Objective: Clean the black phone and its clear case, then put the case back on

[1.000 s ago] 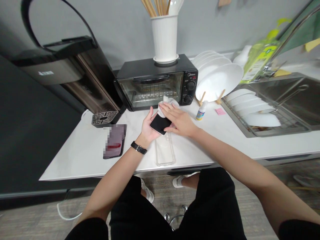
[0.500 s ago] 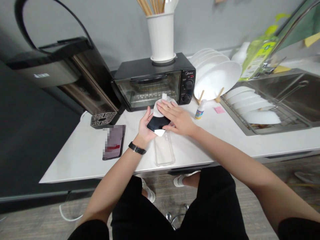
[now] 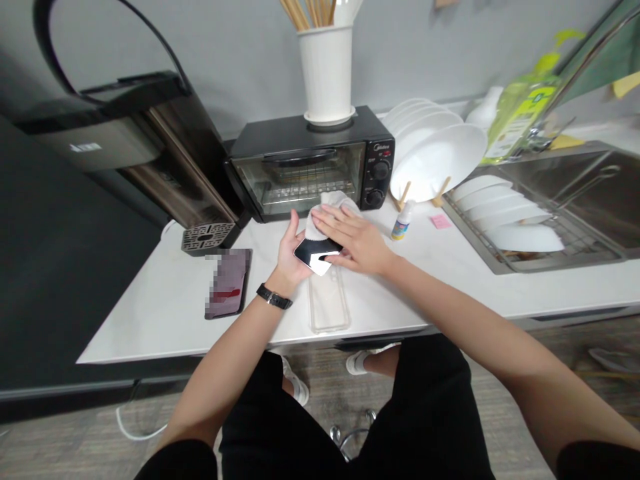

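Observation:
My left hand [image 3: 291, 255] holds a smartphone [image 3: 311, 251] from below, its thumb raised along the side. The phone's dark screen faces up and reflects a bright white patch. On top of it my right hand [image 3: 357, 239] presses a white cloth [image 3: 316, 231], which covers the far part of the screen. The cloth bunches up past the fingertips. Under the hands a clear phone case [image 3: 329, 307] lies on the white counter [image 3: 165, 320]. Right of my right hand stands a small spray bottle [image 3: 402, 223] with a blue and yellow label.
Behind the hands is a black toaster oven [image 3: 305, 173] with a white utensil holder [image 3: 327, 77] on it. A second phone [image 3: 230, 283] lies at left, near a water dispenser [image 3: 175, 167]. White plates [image 3: 440, 160], a pink note [image 3: 440, 221] and a sink [image 3: 595, 200] are at right.
My right hand and the cloth have shifted slightly over the screen, and the cloth now bunches differently at its far edge. The left hand still holds the phone.

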